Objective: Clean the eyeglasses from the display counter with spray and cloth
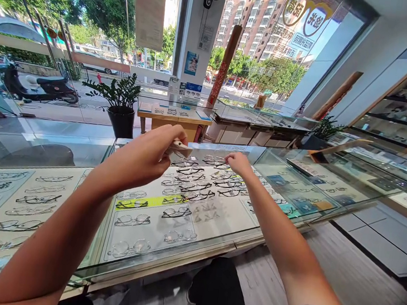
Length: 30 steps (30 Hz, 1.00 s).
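Note:
My left hand (151, 154) is raised above a glass display counter (216, 240) and pinches a small pale cloth (181, 148) between thumb and fingers. My right hand (237, 162) reaches farther out, fingers curled, resting on or just above the glass top near the far side; what it holds, if anything, is hidden. Under the glass lie several rows of eyeglass frames (189, 185) on white trays, with a yellow-green strip (148, 202) among them.
More glass counters run to the left (22, 202) and right (330, 184). A potted plant (122, 104) and a wooden table (174, 116) stand behind the counter by the shop window. Wall shelves (402, 109) with glasses are at right. My dark-clothed knee (219, 288) is below.

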Each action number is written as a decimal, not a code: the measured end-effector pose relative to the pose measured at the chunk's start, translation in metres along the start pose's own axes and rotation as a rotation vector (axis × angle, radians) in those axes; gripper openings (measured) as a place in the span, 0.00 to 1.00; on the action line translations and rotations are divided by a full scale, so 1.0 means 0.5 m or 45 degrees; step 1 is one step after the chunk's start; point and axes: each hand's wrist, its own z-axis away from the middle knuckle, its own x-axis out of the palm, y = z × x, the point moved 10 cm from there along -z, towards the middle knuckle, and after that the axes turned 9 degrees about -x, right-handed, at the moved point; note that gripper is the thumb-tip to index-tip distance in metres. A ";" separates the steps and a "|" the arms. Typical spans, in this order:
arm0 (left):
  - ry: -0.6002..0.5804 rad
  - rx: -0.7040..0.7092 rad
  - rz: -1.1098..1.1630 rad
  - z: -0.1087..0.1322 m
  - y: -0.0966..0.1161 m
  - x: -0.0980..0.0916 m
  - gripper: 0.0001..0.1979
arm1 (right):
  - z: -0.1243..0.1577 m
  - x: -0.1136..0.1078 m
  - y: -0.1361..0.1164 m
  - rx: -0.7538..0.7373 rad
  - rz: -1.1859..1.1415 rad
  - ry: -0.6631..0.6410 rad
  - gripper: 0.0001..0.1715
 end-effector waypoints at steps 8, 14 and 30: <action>0.115 -0.029 0.105 -0.003 0.002 -0.022 0.15 | 0.077 -0.095 -0.183 -0.369 -0.507 0.376 0.18; 0.126 -0.074 0.183 -0.021 -0.036 -0.015 0.10 | 0.112 -0.031 -0.373 -0.604 -1.059 0.424 0.15; 0.336 -0.817 1.057 0.059 -0.424 0.199 0.10 | 0.086 0.192 -0.446 -0.438 -1.930 0.056 0.10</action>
